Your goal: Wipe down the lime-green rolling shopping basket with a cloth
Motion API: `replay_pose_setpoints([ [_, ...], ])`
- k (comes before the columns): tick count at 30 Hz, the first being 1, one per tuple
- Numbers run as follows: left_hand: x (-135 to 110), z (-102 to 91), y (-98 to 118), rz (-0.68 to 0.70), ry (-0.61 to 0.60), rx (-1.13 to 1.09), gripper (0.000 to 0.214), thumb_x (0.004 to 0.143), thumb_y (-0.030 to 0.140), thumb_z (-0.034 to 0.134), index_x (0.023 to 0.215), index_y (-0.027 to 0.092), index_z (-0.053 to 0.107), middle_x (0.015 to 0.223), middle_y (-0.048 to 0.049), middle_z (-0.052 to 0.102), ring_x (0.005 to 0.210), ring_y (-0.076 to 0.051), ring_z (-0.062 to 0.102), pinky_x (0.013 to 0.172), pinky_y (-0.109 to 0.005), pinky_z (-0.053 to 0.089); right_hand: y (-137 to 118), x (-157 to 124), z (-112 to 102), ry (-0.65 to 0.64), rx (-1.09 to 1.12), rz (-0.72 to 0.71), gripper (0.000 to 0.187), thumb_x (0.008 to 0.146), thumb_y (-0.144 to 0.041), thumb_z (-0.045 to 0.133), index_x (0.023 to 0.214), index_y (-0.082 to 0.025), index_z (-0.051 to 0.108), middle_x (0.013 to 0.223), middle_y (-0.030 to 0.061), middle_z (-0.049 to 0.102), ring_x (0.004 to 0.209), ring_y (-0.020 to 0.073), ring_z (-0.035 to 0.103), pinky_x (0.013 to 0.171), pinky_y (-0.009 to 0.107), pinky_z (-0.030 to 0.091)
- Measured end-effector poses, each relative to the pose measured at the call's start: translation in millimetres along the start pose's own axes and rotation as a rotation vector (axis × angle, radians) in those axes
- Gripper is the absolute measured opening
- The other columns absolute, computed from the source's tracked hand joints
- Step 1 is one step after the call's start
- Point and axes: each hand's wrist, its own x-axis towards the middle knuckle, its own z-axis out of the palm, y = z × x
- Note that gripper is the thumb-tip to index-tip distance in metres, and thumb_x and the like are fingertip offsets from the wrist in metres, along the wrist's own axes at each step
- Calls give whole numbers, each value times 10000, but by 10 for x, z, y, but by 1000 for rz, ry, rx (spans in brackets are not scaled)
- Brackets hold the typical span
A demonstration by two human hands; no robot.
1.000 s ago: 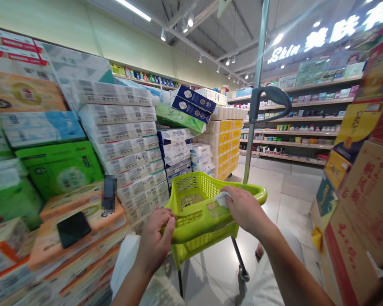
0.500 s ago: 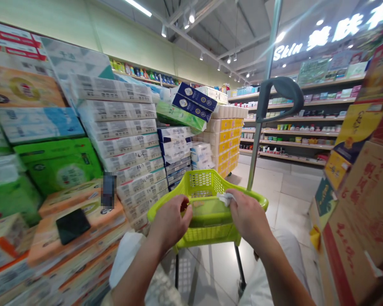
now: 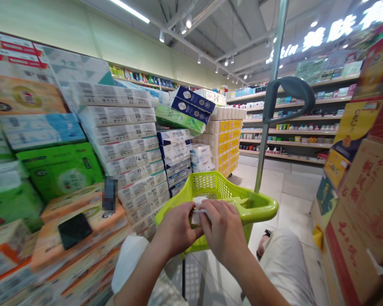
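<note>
A lime-green rolling shopping basket (image 3: 258,207) stands in front of me, its grey pull handle (image 3: 290,95) raised on a metal pole. Both hands meet over the basket's near rim. My left hand (image 3: 175,229) and my right hand (image 3: 225,229) are both closed on a small crumpled white wipe (image 3: 196,211), pinched between their fingertips. The wipe sits against the near edge of the basket. My legs in light trousers show below.
Stacks of tissue and toilet-paper packs (image 3: 127,144) fill the left side, with a black phone (image 3: 74,230) lying on an orange pack. Cardboard boxes (image 3: 367,195) rise on the right. A tiled aisle (image 3: 287,187) leads to product shelves (image 3: 300,131) behind.
My right hand has slid left along the basket rim with the wipe and met the left hand. The left hand let go of the rim and took the wipe. The basket shifted right.
</note>
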Motion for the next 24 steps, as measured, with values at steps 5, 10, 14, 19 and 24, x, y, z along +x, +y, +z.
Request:
replay_pose_setpoints([
  [5, 30, -2, 24, -94, -126, 76, 509, 665, 449, 730, 1082, 174, 629, 1030, -117, 708, 916, -296, 672, 830, -406, 519, 591, -176, -182, 195, -79, 93, 159, 902, -218, 465, 955, -214, 615, 990, 66, 689, 941, 228, 602, 942, 402, 385],
  [10, 43, 79, 119, -111, -139, 165, 480, 711, 438, 692, 1098, 168, 602, 1064, -135, 684, 945, -316, 662, 834, -441, 522, 739, -222, -176, 285, -97, 188, 189, 896, -247, 470, 990, -201, 627, 998, 86, 697, 953, 254, 605, 948, 443, 400],
  [14, 43, 168, 191, -83, -162, 235, 442, 747, 362, 636, 1130, 158, 557, 1115, -149, 660, 1010, -318, 642, 857, -433, 514, 360, -133, 52, 193, 15, 26, 251, 891, -177, 466, 1081, -223, 624, 1081, 57, 689, 1009, 214, 609, 1027, 420, 365],
  [19, 57, 168, 151, -125, -227, 272, 406, 764, 307, 596, 1141, 168, 536, 1130, -116, 659, 1047, -277, 629, 902, -387, 493, 218, -116, 199, 194, 72, -63, 248, 887, -158, 483, 1058, -247, 638, 1088, 33, 686, 1031, 188, 607, 1035, 397, 366],
  [24, 47, 141, 62, -148, -220, 287, 596, 757, 442, 640, 1265, 173, 484, 1278, -127, 596, 1177, -287, 564, 999, -414, 441, 790, -207, 30, 340, 24, 32, 206, 906, -218, 474, 1019, -207, 646, 1069, 68, 685, 1034, 212, 605, 968, 408, 431],
])
